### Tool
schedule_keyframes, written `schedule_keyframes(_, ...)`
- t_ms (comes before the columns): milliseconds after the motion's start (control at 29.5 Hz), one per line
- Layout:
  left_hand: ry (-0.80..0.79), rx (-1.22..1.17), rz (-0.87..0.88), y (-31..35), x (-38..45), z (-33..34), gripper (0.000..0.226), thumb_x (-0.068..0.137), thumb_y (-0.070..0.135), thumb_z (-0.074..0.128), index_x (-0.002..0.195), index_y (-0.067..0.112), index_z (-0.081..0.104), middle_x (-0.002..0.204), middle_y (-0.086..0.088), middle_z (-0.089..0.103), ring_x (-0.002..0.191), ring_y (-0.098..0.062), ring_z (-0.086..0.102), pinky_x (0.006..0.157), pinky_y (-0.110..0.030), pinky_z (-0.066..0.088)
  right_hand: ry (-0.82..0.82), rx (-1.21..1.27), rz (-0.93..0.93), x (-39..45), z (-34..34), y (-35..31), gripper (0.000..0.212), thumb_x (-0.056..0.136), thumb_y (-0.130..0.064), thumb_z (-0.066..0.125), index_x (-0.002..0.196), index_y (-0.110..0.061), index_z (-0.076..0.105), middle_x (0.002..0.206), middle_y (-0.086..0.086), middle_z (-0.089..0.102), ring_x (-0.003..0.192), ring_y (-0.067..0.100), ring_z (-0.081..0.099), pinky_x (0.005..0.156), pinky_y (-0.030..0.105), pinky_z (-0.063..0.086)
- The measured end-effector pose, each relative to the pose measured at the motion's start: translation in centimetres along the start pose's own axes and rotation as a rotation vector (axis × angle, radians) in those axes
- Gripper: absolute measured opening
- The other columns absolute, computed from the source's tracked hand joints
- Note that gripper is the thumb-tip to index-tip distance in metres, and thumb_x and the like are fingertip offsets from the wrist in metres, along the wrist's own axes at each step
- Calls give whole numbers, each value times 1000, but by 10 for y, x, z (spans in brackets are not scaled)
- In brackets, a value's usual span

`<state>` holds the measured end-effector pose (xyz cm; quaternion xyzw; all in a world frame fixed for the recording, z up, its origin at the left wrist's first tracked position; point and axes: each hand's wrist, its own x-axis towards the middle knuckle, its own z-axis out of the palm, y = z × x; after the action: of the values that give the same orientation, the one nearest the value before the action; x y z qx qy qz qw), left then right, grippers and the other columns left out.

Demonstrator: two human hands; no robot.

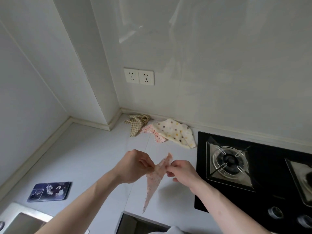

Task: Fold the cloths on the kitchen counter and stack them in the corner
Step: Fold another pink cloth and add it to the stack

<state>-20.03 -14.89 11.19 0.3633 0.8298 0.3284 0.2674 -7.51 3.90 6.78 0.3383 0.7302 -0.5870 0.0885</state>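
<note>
A small pink speckled cloth [154,179] hangs in the air above the counter, pinched along its top edge by both hands. My left hand [135,166] grips its left part and my right hand [182,171] grips its right part; the cloth's tail droops toward the counter's front edge. Near the back wall lie three loose cloths: a tan checked cloth [137,123], a cream polka-dot cloth [175,132], and a pink patterned cloth [152,132] partly under the polka-dot one.
A black gas hob [270,191] with a burner [229,161] fills the right side. A phone with a dark case [49,191] lies at the left, a sink corner [20,218] below it. Wall sockets [138,76] sit above the corner of the white counter [94,157].
</note>
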Motion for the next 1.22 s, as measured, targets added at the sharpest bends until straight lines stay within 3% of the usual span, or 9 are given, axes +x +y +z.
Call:
schedule_keyframes(238,135,-57,-96,-21,-2,1,10,89,18,76,88,28,76,82,12,76,74,-3,71,73,-23,58,152,-45,-77,-1,-21,12,20,88,-28,61,82,-8,62,77,5,63,79,23,67,81,43,58)
schedule_keyframes(407,139,5,-138,-31,2,5,23,102,18,52,103,32,70,101,10,68,87,-7,64,76,-19,48,228,-29,-170,-5,-26,8,1,85,-17,63,84,-18,63,71,-3,69,67,13,60,64,24,44)
schedule_keyframes(475,113,45,-141,-30,1,3,23,101,20,53,98,32,72,101,12,66,91,-6,62,80,-21,47,220,-32,-183,-8,-27,7,8,87,-15,62,87,-21,66,78,-5,71,71,10,62,64,21,43)
schedule_keyframes(645,-69,69,-101,-34,-9,-3,7,94,34,71,90,36,76,92,19,71,82,-2,66,77,-22,57,169,-112,-198,-15,-36,5,17,93,-15,59,88,-23,73,86,-8,72,84,6,65,68,17,42)
schedule_keyframes(814,-116,44,-145,-39,-13,-2,10,100,28,60,95,32,68,91,14,71,69,-1,61,64,-17,49,169,-119,-204,-17,-44,10,17,95,-14,59,87,-20,72,78,-11,70,74,-2,60,65,15,38)
schedule_keyframes(916,-87,26,-139,-43,-12,2,10,101,27,60,97,32,69,91,13,72,63,-1,61,60,-17,49,184,-121,-195,-11,-46,17,14,96,-16,60,91,-20,72,80,-9,69,77,3,61,66,17,39)
schedule_keyframes(1018,-21,-10,-179,-51,-7,14,12,100,20,61,101,26,71,97,9,72,62,-5,68,58,-20,52,170,-204,-174,-1,-47,29,13,98,-21,58,104,-23,70,95,-14,66,90,2,61,68,15,40)
schedule_keyframes(1120,32,3,-231,-60,2,32,18,96,15,61,92,28,73,86,11,74,70,-4,71,64,-20,53,157,-317,-164,10,-45,46,16,100,-29,59,114,-26,68,101,-15,59,98,5,57,71,11,40)
schedule_keyframes(1222,74,17,-286,-70,11,49,21,91,18,64,85,34,76,85,19,73,83,1,66,66,-9,43,170,-410,-154,20,-43,61,8,99,-29,62,105,-29,67,96,-17,59,98,7,60,68,11,40)
